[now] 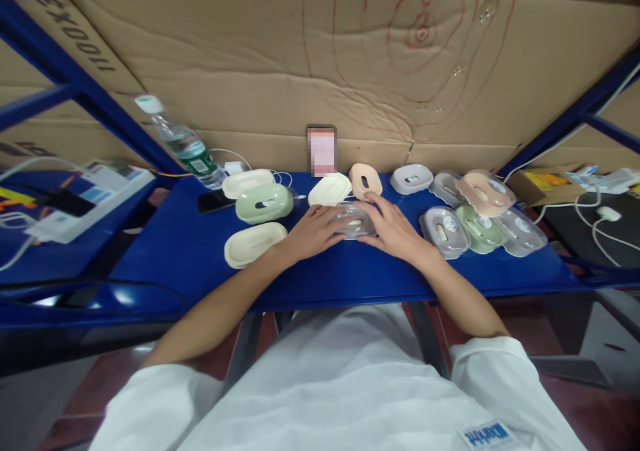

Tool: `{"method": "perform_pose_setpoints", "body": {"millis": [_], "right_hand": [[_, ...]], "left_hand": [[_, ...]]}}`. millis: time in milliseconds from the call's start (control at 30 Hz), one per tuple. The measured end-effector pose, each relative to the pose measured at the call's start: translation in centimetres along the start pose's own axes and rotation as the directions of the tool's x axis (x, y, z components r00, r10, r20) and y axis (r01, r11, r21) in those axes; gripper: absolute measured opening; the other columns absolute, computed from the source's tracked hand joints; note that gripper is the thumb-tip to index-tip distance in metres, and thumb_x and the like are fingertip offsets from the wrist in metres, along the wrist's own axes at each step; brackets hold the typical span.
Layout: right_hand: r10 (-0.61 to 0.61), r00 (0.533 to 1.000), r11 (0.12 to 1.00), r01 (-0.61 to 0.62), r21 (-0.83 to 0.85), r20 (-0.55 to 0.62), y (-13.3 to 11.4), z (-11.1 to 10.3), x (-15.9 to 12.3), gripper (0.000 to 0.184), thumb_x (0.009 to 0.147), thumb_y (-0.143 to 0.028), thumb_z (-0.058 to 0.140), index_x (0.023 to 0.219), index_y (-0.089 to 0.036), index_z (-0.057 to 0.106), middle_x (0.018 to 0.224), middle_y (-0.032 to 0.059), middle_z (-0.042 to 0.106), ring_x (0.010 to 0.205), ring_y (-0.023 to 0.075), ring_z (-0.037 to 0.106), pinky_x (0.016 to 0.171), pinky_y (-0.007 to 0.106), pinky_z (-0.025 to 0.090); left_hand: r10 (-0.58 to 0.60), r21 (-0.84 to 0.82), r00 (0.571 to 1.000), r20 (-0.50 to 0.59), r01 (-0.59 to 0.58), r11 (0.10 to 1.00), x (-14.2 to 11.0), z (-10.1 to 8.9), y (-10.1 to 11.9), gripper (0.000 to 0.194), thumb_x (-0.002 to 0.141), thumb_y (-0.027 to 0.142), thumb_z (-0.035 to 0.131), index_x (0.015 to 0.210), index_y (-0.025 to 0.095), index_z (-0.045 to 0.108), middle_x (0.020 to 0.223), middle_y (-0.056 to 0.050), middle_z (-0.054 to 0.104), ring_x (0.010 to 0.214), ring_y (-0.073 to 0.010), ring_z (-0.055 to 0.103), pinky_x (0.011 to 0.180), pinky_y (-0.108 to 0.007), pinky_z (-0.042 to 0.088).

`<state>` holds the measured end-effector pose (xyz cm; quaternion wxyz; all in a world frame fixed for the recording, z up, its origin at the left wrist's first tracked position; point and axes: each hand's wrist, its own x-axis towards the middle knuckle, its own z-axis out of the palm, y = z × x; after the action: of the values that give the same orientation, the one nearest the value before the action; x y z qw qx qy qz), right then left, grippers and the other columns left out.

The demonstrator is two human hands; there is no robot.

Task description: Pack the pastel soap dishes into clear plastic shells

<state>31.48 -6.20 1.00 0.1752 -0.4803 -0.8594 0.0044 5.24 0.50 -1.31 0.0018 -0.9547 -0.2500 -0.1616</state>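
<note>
One clear-covered case (356,224), at the blue table (320,284), near a peach case (374,183): left hand (316,230) and right hand (393,228), fingers curved, are holding opposite sides, this two-handed step seemingly calling for even pressure.

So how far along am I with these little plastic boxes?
The clear-covered boxes on your right look finished. In progress: your left hand and right hand are on a clear-topped piece. Probably left: the green box, peach box and light grey box, with no obvious covers. Cream pieces lie nearby too; I can't tell their stage.
</note>
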Motion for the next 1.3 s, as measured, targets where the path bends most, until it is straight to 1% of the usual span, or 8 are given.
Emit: {"method": "perform_pose_setpoints", "body": {"millis": [67, 167, 400, 567, 733, 900, 1100, 1300], "right_hand": [[0.012, 0.998, 0.999, -0.014, 0.033, 0.061, 0.6, 0.1, -0.2, 0.084, 0.099, -0.040, 0.076, 0.169, -0.025, 0.032, 0.175, 0.0219, 0.031, 0.161, 0.0429, 0.037, 0.123, 0.064, 0.043], [0.050, 0.986, 0.989, -0.072, 0.129, 0.161, 1.6, 0.5, -0.3, 0.079, 0.104, -0.043, 0.067, 0.171, -0.027, 0.029, 0.174, 0.0203, 0.037, 0.161, 0.0395, 0.040, 0.125, 0.062, 0.043], [0.035, 0.990, 0.959, -0.072, 0.275, 0.138, 3.5, 0.0, -0.5, 0.067, 0.103, -0.038, 0.065, 0.163, -0.022, 0.040, 0.177, 0.0192, 0.031, 0.158, 0.0351, 0.045, 0.128, 0.055, 0.041], [0.090, 0.982, 0.959, -0.131, 0.253, 0.165, 3.7, -0.9, -0.7, 0.065, 0.098, -0.037, 0.069, 0.155, -0.020, 0.045, 0.165, 0.0199, 0.047, 0.148, 0.0356, 0.055, 0.123, 0.052, 0.046], [0.160, 0.967, 0.949, -0.206, 0.240, 0.200, 3.5, -1.5, -0.6, 0.058, 0.096, -0.041, 0.073, 0.144, -0.020, 0.049, 0.149, 0.0175, 0.060, 0.128, 0.0337, 0.067, 0.109, 0.046, 0.054], [0.178, 0.967, 0.954, -0.215, 0.206, 0.184, 3.9, -1.7, -0.9, 0.058, 0.093, -0.038, 0.076, 0.141, -0.021, 0.049, 0.150, 0.0182, 0.060, 0.135, 0.0369, 0.065, 0.113, 0.051, 0.052], [0.129, 0.980, 0.954, -0.165, 0.249, 0.154, 4.5, -2.1, -1.0, 0.036, 0.095, -0.038, 0.073, 0.122, -0.022, 0.055, 0.146, 0.0175, 0.061, 0.134, 0.0365, 0.064, 0.113, 0.054, 0.053], [0.000, 0.995, 0.934, -0.035, 0.356, 0.098, 3.8, -0.7, -0.4, 0.049, 0.106, -0.047, 0.060, 0.147, -0.022, 0.053, 0.148, 0.0161, 0.061, 0.139, 0.0318, 0.061, 0.120, 0.055, 0.049]], "left_hand": [[0.011, -0.027, 1.000, -0.016, -0.011, 1.000, 0.1, 0.5, 0.3, 0.048, 0.111, 0.038, 0.053, 0.158, 0.026, 0.056, 0.160, -0.014, 0.059, 0.149, -0.0330, 0.053, 0.121, -0.053, 0.042], [0.003, -0.064, 0.998, -0.067, -0.007, 0.998, -0.1, 0.6, 0.0, 0.059, 0.110, 0.044, 0.055, 0.165, 0.024, 0.047, 0.166, -0.017, 0.052, 0.153, -0.0342, 0.048, 0.124, -0.054, 0.039], [-0.135, -0.066, 0.989, -0.063, 0.131, 0.989, -1.2, 0.0, -1.1, 0.066, 0.106, 0.052, 0.062, 0.163, 0.022, 0.049, 0.169, -0.019, 0.046, 0.153, -0.0406, 0.047, 0.124, -0.060, 0.040], [-0.109, -0.109, 0.994, -0.032, 0.105, 0.988, -1.1, 0.6, -0.6, 0.050, 0.111, 0.038, 0.051, 0.158, 0.024, 0.055, 0.160, -0.017, 0.055, 0.147, -0.0341, 0.054, 0.120, -0.053, 0.048], [-0.047, -0.147, 0.996, -0.078, 0.035, 0.988, -0.9, 1.6, -0.1, 0.049, 0.110, 0.033, 0.052, 0.158, 0.021, 0.054, 0.167, -0.019, 0.045, 0.154, -0.0344, 0.047, 0.126, -0.055, 0.045], [-0.126, -0.153, 0.991, -0.046, 0.118, 0.981, -1.0, 1.7, -0.6, 0.052, 0.110, 0.034, 0.052, 0.160, 0.023, 0.052, 0.167, -0.019, 0.046, 0.154, -0.0355, 0.049, 0.125, -0.056, 0.047], [-0.220, -0.097, 0.975, 0.026, 0.222, 0.970, -1.1, 1.2, -0.1, 0.057, 0.110, 0.040, 0.051, 0.164, 0.024, 0.047, 0.173, -0.017, 0.042, 0.144, -0.0377, 0.060, 0.117, -0.055, 0.054], [-0.181, -0.165, 0.983, -0.012, 0.177, 0.970, -1.1, 1.5, -0.2, 0.054, 0.110, 0.034, 0.050, 0.162, 0.021, 0.049, 0.166, -0.016, 0.049, 0.148, -0.0333, 0.056, 0.121, -0.050, 0.052]]}}
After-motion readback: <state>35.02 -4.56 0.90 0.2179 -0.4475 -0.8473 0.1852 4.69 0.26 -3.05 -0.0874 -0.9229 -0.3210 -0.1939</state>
